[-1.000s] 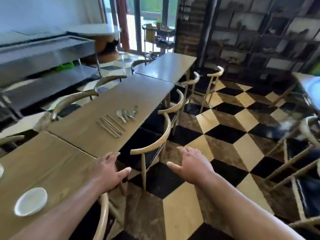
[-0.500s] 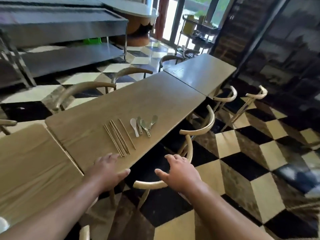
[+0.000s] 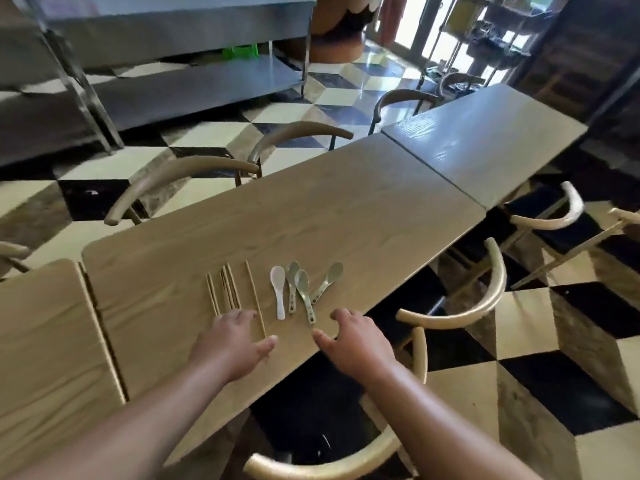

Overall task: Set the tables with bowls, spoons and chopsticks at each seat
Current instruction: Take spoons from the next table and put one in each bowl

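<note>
Several wooden chopsticks [image 3: 227, 289] lie side by side on the middle wooden table [image 3: 346, 216], near its front edge. Just right of them lie several soup spoons: one white spoon [image 3: 278, 289] and pale green spoons [image 3: 304, 294]. My left hand [image 3: 235, 341] hovers palm down over the near ends of the chopsticks, fingers spread, holding nothing. Just below the spoon handles, my right hand [image 3: 349, 337] is over the table edge, fingers apart and empty. No bowl is in view.
Curved-back wooden chairs stand along both sides: two on the near side [image 3: 467, 306] [image 3: 329, 465], two on the far side [image 3: 180, 178]. Another table [image 3: 41, 341] adjoins on the left, a grey one [image 3: 485, 140] at the far end. Steel shelving [image 3: 166, 74] stands behind.
I have walked along the row to the middle table. Both hands moved forward from beside the chair to just above the chopsticks and spoons. The bowl on the left table is out of view.
</note>
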